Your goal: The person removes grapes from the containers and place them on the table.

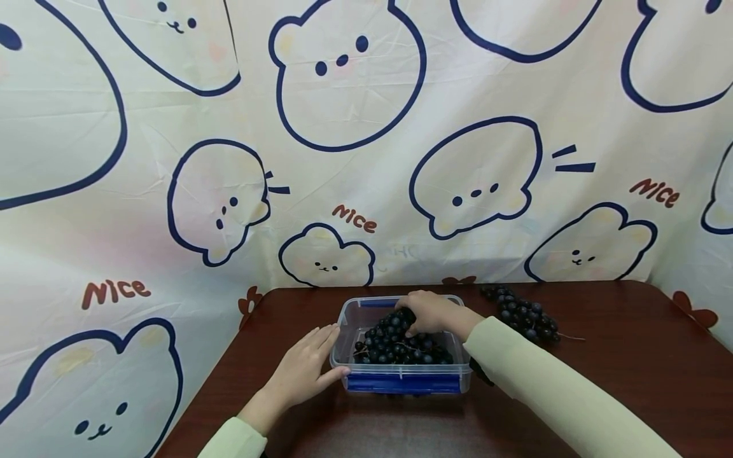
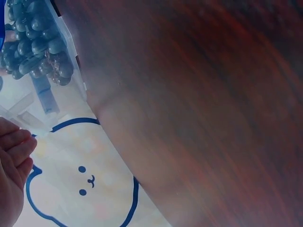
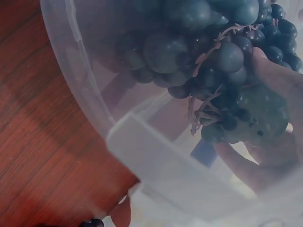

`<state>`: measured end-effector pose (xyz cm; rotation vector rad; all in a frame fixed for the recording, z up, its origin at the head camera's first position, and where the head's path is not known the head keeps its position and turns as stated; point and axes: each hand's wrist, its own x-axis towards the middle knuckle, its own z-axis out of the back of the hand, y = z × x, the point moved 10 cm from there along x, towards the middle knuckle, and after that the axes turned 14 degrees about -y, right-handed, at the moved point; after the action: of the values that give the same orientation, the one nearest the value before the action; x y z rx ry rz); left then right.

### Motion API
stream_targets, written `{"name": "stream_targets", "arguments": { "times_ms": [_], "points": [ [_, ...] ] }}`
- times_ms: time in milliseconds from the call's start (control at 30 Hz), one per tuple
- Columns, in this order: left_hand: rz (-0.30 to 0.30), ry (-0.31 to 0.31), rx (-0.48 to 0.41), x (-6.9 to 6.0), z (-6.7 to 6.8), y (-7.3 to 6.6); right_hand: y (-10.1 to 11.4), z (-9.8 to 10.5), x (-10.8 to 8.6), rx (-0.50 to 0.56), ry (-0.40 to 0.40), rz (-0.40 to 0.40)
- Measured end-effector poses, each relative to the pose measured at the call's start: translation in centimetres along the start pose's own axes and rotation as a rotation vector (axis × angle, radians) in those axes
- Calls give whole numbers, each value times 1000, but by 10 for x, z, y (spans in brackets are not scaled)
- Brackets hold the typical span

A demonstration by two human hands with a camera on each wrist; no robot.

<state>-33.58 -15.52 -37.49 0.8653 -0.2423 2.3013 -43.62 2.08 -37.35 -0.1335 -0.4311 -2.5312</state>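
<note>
The right hand (image 1: 431,312) gripped dark grapes (image 1: 385,341) inside a clear plastic container (image 1: 403,382). The left hand (image 1: 305,366), straight-fingered, touched its left side.

A dark red-brown wood bench (image 1: 647,356) with rounded far corners stands before a creased pale cloth (image 1: 355,178) that hangs behind and at both sides, printed with blue-outlined faces (image 1: 349,102), brown-red "Nice" lettering (image 1: 355,218) and flowers (image 1: 704,317). Soft light sheens the bench's near part.
</note>
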Motion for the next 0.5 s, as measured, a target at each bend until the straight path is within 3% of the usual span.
{"name": "stream_targets", "arguments": {
  "times_ms": [500],
  "points": [
    [11, 11, 5, 0, 0, 0, 5, -4, -2, -42, 28, 31]
  ]
}}
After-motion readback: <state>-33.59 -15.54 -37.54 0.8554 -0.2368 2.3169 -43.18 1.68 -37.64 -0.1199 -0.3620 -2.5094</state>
